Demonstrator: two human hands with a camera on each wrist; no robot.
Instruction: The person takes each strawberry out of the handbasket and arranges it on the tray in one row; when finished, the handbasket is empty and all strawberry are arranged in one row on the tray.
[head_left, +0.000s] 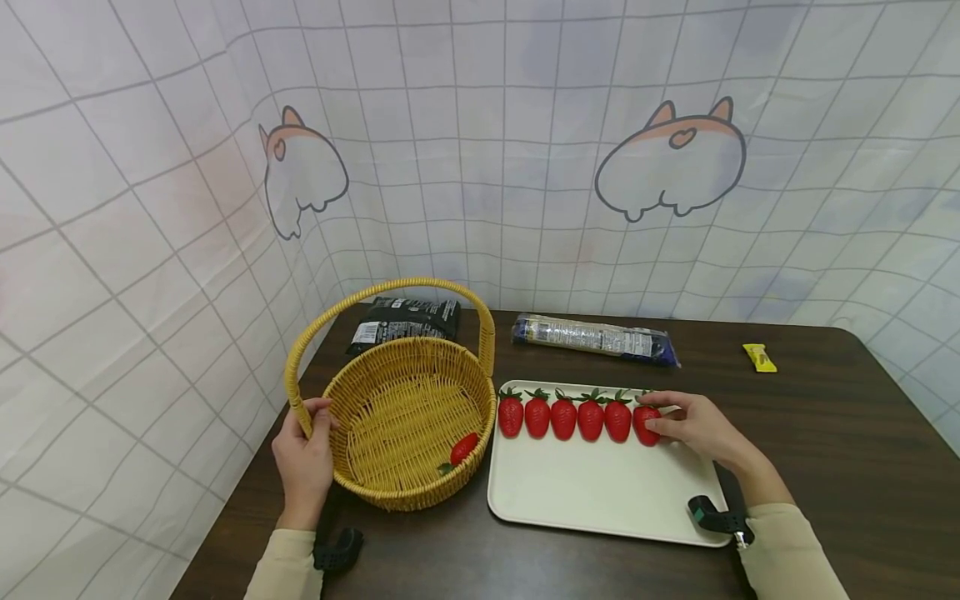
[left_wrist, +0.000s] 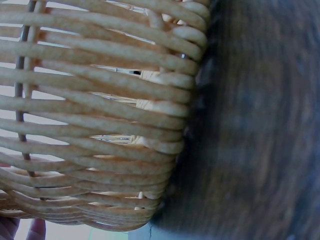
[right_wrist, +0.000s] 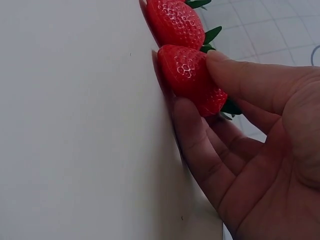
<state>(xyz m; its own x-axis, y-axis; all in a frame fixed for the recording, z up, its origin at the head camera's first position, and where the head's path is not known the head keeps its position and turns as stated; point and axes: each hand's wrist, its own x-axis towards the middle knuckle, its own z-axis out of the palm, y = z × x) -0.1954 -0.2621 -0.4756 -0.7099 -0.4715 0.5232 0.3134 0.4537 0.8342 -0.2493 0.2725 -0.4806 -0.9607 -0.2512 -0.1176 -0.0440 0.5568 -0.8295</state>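
My left hand (head_left: 306, 454) grips the yellow woven basket (head_left: 341, 471) where its arched handle meets the rim on the left. Inside the basket a single red strawberry (head_left: 464, 448) lies low on the right. Several more strawberries stand in a row along the far side of a white tray (head_left: 600, 496), leaves pointing away. At the row's right end, my right hand (head_left: 693, 425) pinches the last strawberry (right_wrist: 192, 75) between thumb and fingers, and it appears on the tray beside its neighbour (right_wrist: 177, 22). The left wrist view shows mostly basket weave (left_wrist: 90, 110), with only fingertips at its lower left.
Behind the basket lies a black packet (head_left: 408, 321). A long clear-and-blue package (head_left: 596, 337) lies beyond the tray, and a small yellow wrapped piece (head_left: 760, 357) at the far right. A gridded cloth (head_left: 510, 150) hangs along the back of the dark table (head_left: 840, 442).
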